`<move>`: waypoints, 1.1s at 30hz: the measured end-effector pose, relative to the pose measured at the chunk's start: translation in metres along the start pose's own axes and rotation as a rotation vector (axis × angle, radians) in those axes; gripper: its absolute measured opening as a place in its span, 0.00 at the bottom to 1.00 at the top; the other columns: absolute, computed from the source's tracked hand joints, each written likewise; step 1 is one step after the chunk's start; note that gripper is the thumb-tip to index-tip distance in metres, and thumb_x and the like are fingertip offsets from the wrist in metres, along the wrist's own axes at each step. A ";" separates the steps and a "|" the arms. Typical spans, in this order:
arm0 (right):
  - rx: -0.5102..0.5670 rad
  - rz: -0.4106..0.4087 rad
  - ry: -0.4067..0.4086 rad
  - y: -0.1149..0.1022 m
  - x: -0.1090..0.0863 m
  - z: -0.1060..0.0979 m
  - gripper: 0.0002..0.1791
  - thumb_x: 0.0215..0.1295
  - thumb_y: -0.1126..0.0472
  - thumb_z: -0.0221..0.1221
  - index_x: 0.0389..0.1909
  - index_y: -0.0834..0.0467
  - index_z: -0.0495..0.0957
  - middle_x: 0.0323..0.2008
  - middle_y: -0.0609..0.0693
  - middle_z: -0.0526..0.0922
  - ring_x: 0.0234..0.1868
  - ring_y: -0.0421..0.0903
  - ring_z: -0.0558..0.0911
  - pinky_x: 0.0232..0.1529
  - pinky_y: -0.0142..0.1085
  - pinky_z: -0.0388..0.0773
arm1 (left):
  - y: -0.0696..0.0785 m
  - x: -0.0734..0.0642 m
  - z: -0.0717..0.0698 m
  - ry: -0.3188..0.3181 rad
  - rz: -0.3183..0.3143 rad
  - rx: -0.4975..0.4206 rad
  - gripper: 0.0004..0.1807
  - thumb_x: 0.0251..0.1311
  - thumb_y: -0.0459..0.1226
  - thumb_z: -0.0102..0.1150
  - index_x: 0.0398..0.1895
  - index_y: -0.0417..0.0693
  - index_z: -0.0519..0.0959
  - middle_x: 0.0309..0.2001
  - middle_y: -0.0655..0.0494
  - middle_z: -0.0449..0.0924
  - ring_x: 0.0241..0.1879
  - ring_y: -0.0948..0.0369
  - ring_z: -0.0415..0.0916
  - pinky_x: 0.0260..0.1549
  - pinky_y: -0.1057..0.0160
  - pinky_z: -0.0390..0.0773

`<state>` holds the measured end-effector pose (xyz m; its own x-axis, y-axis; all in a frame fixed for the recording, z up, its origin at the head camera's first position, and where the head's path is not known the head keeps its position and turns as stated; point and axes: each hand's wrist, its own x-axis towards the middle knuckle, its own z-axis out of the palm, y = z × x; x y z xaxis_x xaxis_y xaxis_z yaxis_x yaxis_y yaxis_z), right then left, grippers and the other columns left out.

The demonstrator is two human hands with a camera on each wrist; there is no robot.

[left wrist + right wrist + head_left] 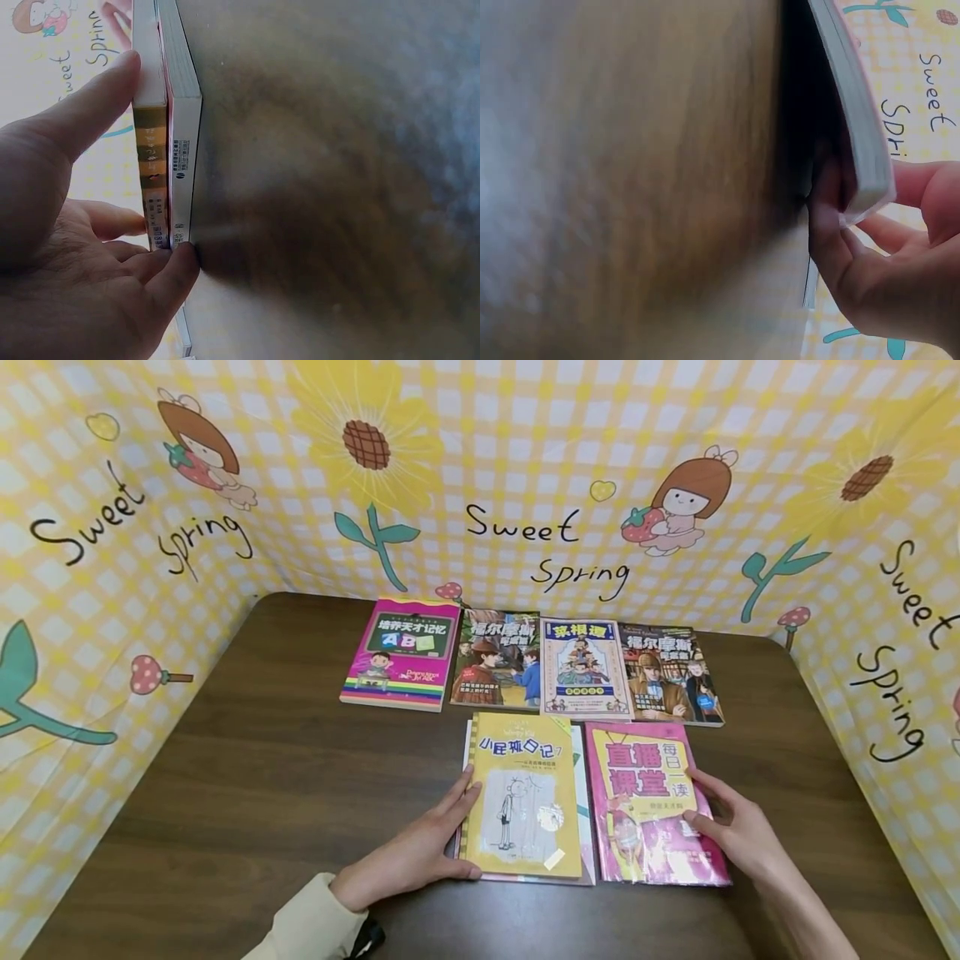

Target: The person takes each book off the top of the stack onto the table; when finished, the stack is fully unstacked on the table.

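Below the middle of the head view, a yellow book point(491, 827) lies on top of a paler book point(587, 827). My left hand point(420, 847) rests along their left side, thumb near the lower corner. In the left wrist view its fingers touch the spines of the yellow book point(154, 169) and the white-spined book point(184, 150) below. My right hand point(738, 827) grips the right edge of a glossy pink book point(652, 852). In the right wrist view fingers reach beneath the pink book point(866, 169), and its near edge is raised off the tabletop.
Behind, a row of books spans the dark wooden table point(285, 793): a pink ABC book point(401, 652), a detective book point(491, 660), a pale blue-bordered book point(585, 668) and another detective book point(667, 677). A yellow checked cloth point(510, 460) encloses the table's back and sides.
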<state>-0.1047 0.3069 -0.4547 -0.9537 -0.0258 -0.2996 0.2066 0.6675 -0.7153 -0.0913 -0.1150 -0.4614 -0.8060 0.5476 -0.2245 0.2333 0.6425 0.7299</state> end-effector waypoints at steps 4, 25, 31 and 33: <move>-0.031 -0.021 0.030 0.000 0.002 -0.001 0.39 0.64 0.57 0.63 0.73 0.57 0.57 0.66 0.70 0.62 0.60 0.66 0.69 0.46 0.43 0.73 | 0.001 0.000 0.000 0.002 0.001 0.005 0.55 0.52 0.50 0.70 0.76 0.44 0.47 0.78 0.54 0.29 0.69 0.51 0.56 0.58 0.51 0.70; -0.195 -0.057 0.098 0.003 0.002 -0.011 0.39 0.58 0.63 0.65 0.68 0.67 0.59 0.49 0.71 0.76 0.45 0.59 0.77 0.36 0.39 0.68 | 0.003 0.001 -0.001 -0.005 -0.007 -0.005 0.55 0.53 0.48 0.70 0.77 0.44 0.46 0.78 0.55 0.28 0.70 0.50 0.53 0.60 0.49 0.68; -0.220 -0.056 0.090 0.004 0.003 -0.013 0.40 0.57 0.62 0.65 0.68 0.68 0.59 0.47 0.68 0.77 0.42 0.56 0.77 0.35 0.38 0.68 | 0.002 0.000 -0.001 -0.002 -0.007 -0.008 0.55 0.53 0.49 0.69 0.77 0.45 0.46 0.78 0.55 0.28 0.71 0.49 0.53 0.60 0.49 0.68; -0.232 -0.053 0.084 0.003 0.004 -0.013 0.39 0.58 0.61 0.65 0.68 0.68 0.59 0.48 0.69 0.77 0.42 0.56 0.77 0.34 0.38 0.68 | 0.001 0.000 -0.001 0.001 -0.006 -0.008 0.55 0.53 0.49 0.69 0.77 0.44 0.46 0.78 0.54 0.28 0.70 0.49 0.53 0.59 0.49 0.68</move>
<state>-0.1105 0.3188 -0.4501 -0.9788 -0.0098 -0.2047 0.1093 0.8200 -0.5618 -0.0915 -0.1144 -0.4601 -0.8079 0.5432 -0.2288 0.2237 0.6417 0.7337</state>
